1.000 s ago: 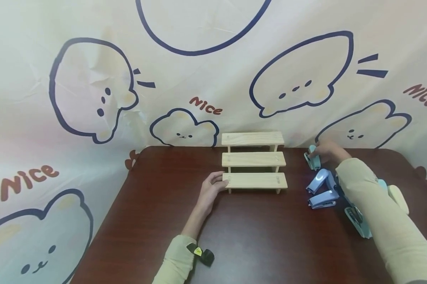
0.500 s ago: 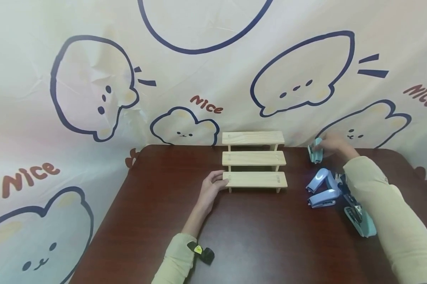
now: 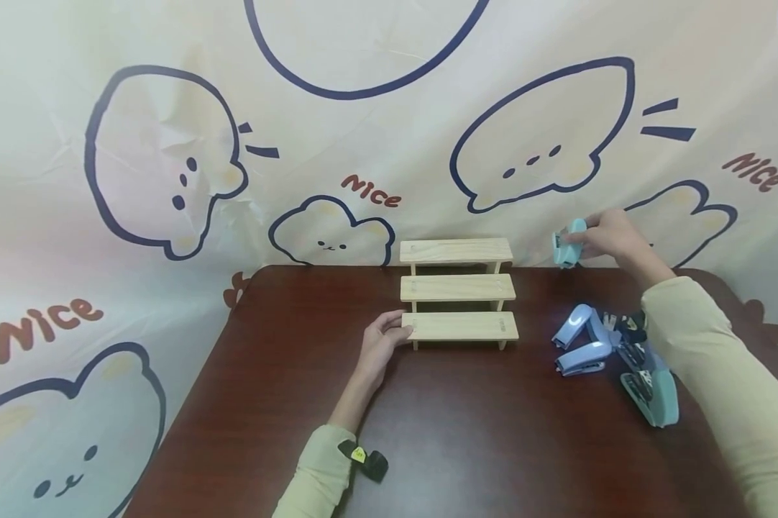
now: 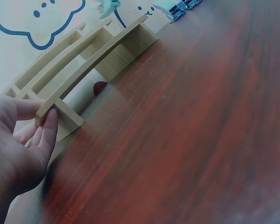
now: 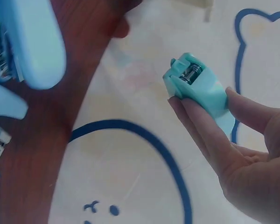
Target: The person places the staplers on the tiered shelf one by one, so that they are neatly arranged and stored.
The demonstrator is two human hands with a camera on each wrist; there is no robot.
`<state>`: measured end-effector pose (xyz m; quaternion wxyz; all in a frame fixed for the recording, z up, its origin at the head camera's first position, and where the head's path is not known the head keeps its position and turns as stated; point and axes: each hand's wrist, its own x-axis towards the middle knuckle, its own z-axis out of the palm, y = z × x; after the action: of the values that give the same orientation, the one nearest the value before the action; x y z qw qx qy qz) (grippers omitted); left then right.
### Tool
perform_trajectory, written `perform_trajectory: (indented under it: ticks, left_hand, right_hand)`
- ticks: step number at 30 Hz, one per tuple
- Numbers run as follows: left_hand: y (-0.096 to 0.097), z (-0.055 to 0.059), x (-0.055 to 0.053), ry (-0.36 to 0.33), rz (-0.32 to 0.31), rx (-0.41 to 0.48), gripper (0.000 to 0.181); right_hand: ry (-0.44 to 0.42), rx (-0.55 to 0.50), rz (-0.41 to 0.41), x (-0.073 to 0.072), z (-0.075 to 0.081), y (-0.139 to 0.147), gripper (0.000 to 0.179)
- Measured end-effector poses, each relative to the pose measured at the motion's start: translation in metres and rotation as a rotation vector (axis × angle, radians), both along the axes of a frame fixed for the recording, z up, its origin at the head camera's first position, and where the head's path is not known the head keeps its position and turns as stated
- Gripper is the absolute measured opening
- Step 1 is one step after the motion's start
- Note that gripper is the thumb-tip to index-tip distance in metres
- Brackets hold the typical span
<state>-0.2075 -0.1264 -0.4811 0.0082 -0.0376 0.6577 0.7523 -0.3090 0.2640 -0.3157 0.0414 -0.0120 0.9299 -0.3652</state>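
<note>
A three-step wooden rack (image 3: 459,288) stands at the back of the table. My left hand (image 3: 381,344) pinches the left end of its lowest step, thumb on one side and fingers on the other, as the left wrist view (image 4: 25,147) shows. Raised over the table's back edge, my right hand (image 3: 615,236) holds a mint-green stapler (image 3: 568,244) between thumb and fingers. In the right wrist view the stapler's (image 5: 200,86) metal end faces away from the palm. Below that hand lie blue staplers (image 3: 583,358) and another mint-green stapler (image 3: 654,396), in a loose group partly hidden by the right sleeve.
The dark red-brown table (image 3: 467,439) runs back to a cream cloth (image 3: 337,137) with bear drawings, which hangs right behind the rack. A black wrist strap with a small camera (image 3: 371,462) sits on the left sleeve.
My right hand has lifted the mint-green stapler from near the table's back right to higher up, against the cloth. More of the stapler group shows below the sleeve. My left hand stays on the rack.
</note>
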Motion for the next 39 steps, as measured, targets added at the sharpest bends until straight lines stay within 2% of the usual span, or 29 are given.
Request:
perform_trajectory:
  ticks: [6,11,16,20,25,33,39]
  left_hand:
    - [-0.002,-0.002,0.0,0.009,0.02,-0.037,0.048]
    - [-0.001,-0.003,-0.002,0.015,0.015,-0.025,0.048]
    - [-0.002,0.001,-0.005,0.016,0.003,-0.014,0.047]
    - [-0.004,0.004,-0.007,0.005,-0.004,-0.041,0.046]
    - [-0.003,0.006,-0.007,0.007,0.0,-0.043,0.047]
    - [-0.003,0.002,-0.008,-0.01,-0.004,-0.04,0.047]
    - [-0.002,0.0,-0.004,-0.004,0.0,-0.036,0.046]
  right_hand:
    - [0.002,-0.012,0.015,0.006,0.016,-0.02,0.061]
    - [0.034,-0.026,0.038,0.005,0.027,-0.037,0.059]
    - [0.055,-0.026,0.043,0.004,0.038,-0.054,0.06]
    - [0.057,-0.05,0.058,0.002,0.044,-0.065,0.057]
    - [0.035,-0.068,0.058,-0.004,0.044,-0.077,0.053]
    - [0.027,0.012,0.036,-0.016,0.035,-0.095,0.051]
    - [0.013,0.029,0.036,-0.019,0.026,-0.107,0.052]
